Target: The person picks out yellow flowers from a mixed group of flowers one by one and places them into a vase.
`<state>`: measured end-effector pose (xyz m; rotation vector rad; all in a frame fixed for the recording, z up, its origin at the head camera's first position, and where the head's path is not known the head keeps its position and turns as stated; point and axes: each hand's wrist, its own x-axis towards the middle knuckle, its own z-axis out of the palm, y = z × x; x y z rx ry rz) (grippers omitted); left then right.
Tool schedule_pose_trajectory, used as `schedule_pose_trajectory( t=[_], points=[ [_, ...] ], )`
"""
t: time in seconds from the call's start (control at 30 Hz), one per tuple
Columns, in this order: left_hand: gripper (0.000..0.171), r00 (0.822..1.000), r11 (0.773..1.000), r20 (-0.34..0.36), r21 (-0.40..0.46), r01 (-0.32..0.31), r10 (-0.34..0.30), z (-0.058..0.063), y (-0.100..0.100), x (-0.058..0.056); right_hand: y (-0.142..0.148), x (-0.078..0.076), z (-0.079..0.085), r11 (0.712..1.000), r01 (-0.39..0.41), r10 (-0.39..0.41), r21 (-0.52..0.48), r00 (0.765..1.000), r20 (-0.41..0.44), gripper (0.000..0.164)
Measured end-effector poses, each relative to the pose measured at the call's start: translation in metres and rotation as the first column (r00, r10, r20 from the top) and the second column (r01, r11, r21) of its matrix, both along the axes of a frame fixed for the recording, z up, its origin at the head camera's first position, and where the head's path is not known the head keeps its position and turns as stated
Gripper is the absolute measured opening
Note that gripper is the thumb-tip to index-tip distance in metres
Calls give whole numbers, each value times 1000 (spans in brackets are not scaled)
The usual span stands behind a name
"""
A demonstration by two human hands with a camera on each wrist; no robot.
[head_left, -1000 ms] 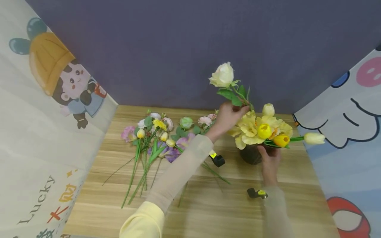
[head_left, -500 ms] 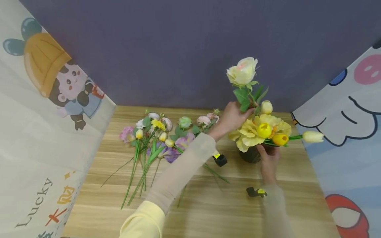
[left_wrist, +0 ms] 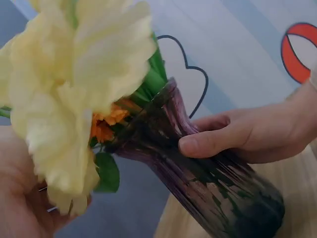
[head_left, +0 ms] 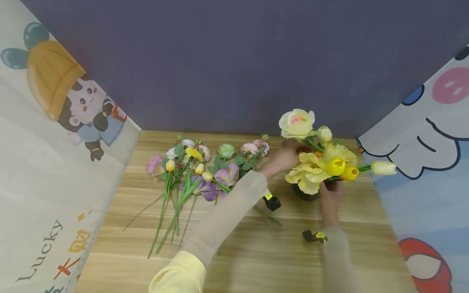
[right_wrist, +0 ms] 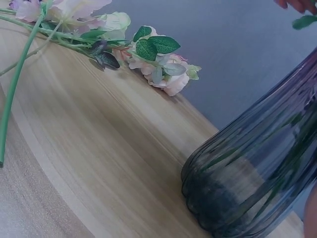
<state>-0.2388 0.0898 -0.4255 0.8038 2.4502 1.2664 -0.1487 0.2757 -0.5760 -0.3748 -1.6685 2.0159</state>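
A translucent purple-grey glass vase stands on the table, tilted in the left wrist view. My right hand grips its upper part, thumb on the near side. From the vase spread pale yellow ruffled flowers, yellow tulips and a cream tulip. A cream-white rose with a pinkish centre leans at the back left of the bunch. Just below its bloom, my left hand holds the rose by its stem; petals hide the fingertips. Green stems show through the glass in the right wrist view.
Loose artificial flowers lie on the left of the wooden table, among them purple blooms, a green rose and pink blooms. Two black objects with yellow labels appear by my wrists. A dark wall panel rises behind.
My left hand has moved right, then lowered the white rose toward the bunch. Its bloom now sits beside the cream tulip. The yellow flowers shifted slightly; my right hand stays at the vase.
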Motion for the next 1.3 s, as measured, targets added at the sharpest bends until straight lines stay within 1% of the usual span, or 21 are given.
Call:
schedule_pose_trajectory(
  t=[0.03,0.13,0.2,0.27,0.33,0.4,0.5,0.6,0.7,0.8,0.9,0.97,1.0,1.03,1.07,1.1,1.17,1.2,1.23,1.27,1.3],
  points=[
    [51,1000,999,13,51,1,-2,-4,-1,0,0,0,0,1000,-2,2,3,1000,-6,33],
    [36,995,986,103,167,-27,10,-17,-9,-1,-1,0,-1,1000,-9,8,-11,999,-31,36],
    [30,990,978,136,199,-57,30,-28,-16,-1,-1,0,0,1000,-7,6,-16,999,-41,36],
    [30,986,973,160,212,-87,53,-38,-22,1,-1,0,0,999,-15,13,-33,998,-59,36],
    [30,979,968,191,227,-111,68,-50,-29,6,-1,0,1,999,-25,22,-42,997,-75,36],
    [29,975,963,204,232,-136,89,-61,-35,13,-1,0,0,998,-39,33,-56,995,-90,37],
    [27,975,963,190,219,-159,117,-76,-44,25,-1,0,-1,996,-57,49,-70,992,-113,39],
    [26,982,970,141,187,-155,130,-89,-52,39,-1,0,-2,996,-51,43,-71,992,-115,39],
    [26,984,973,122,175,-153,133,-102,-61,54,-1,1,-3,997,-43,36,-71,993,-108,39],
    [25,982,966,108,193,-173,154,-116,-70,67,-2,1,-2,997,-38,32,-65,995,-98,38],
    [21,972,946,87,228,-232,217,-128,-82,79,-2,1,-1,998,-33,29,-46,997,-70,36],
    [20,956,916,97,276,-293,276,-136,-90,86,-3,1,0,999,-29,27,-38,999,-42,36],
    [19,943,893,103,303,-332,316,-140,-94,90,-3,1,0,999,-25,24,-37,999,-30,37],
    [19,924,867,128,319,-382,360,-138,-98,95,-3,1,1,999,-22,21,-40,1000,-21,38],
    [20,904,838,159,340,-427,396,-139,-102,98,-4,1,1,999,-19,18,-46,1000,-19,39],
    [20,880,804,197,357,-475,433,-140,-105,101,-4,0,1,999,-15,15,-48,1000,-14,40],
    [21,823,729,272,383,-568,498,-144,-112,106,-4,0,1,999,-10,10,-45,1000,-2,41],
    [21,789,692,309,379,-614,530,-145,-116,109,-4,0,0,999,-9,9,-46,1000,1,41],
    [21,758,658,347,378,-651,552,-147,-119,111,-3,0,0,999,-8,8,-39,1000,8,41],
    [21,732,626,378,379,-681,568,-153,-123,111,-3,0,-1,999,-8,8,-33,1000,12,41],
    [22,705,595,402,379,-709,584,-157,-126,113,-3,0,-1,1000,-8,9,-26,1000,19,41]
  ],
)
